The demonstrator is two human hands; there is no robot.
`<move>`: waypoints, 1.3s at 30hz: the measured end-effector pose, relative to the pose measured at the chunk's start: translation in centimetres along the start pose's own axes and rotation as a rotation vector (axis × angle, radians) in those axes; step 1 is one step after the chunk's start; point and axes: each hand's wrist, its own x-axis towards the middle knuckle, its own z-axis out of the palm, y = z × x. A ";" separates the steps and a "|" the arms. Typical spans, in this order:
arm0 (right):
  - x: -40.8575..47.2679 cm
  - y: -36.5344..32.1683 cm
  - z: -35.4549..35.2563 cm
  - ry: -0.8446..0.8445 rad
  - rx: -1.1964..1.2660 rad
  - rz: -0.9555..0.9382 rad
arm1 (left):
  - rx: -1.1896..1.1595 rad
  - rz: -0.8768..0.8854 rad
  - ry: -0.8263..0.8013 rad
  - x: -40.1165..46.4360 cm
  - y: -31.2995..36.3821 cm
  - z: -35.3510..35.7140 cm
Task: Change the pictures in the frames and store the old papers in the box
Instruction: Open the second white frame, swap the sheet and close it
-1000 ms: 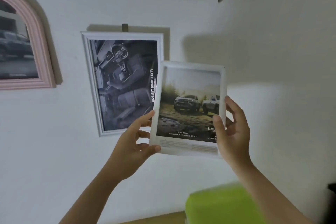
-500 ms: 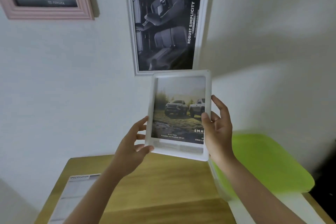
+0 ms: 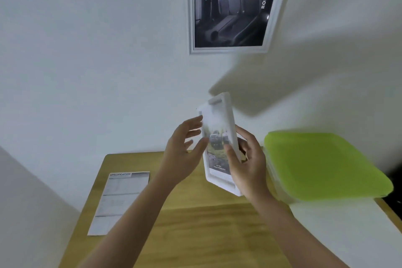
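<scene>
Gripping the white frame [image 3: 219, 146] by its rim above the tabletop [image 3: 195, 224], the right hand [image 3: 248, 165] held it; the left hand [image 3: 185, 148] lay spread against the edge. It looked light, stiff, possibly fragile.

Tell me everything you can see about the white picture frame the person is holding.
The white picture frame looks like plastic with rounded corners, holding a print of off-road vehicles on muddy ground with small text beneath. It is blurred, held upright in the air above the wooden table, turned partly edge-on. A tab-like piece shows at its top. The right hand grips its right edge, thumb across the front; the left hand touches its left edge with straight fingers.
</scene>
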 end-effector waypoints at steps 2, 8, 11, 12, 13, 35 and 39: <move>-1.3 -0.1 0.8 -0.005 -0.025 -0.010 | 0.009 0.026 -0.045 0.3 1.2 0.4; -4.3 0.2 2.8 -0.007 -0.060 0.000 | 0.040 0.028 -0.069 0.4 2.2 0.5; -5.3 0.2 3.3 0.001 -0.096 -0.036 | 0.039 0.028 -0.004 0.1 2.1 0.2; -5.6 0.2 3.5 -0.001 -0.108 -0.047 | 0.044 0.035 0.011 0.0 2.0 0.0; -6.0 0.2 3.6 -0.010 -0.112 -0.057 | 0.052 0.038 0.022 -0.1 2.0 -0.2; -7.2 5.2 2.4 -0.019 -0.173 0.238 | 0.015 -0.047 0.217 -0.5 -3.5 -6.6; -8.4 6.1 2.9 0.014 -0.211 0.311 | 0.175 -0.109 0.083 -2.7 -6.0 -5.8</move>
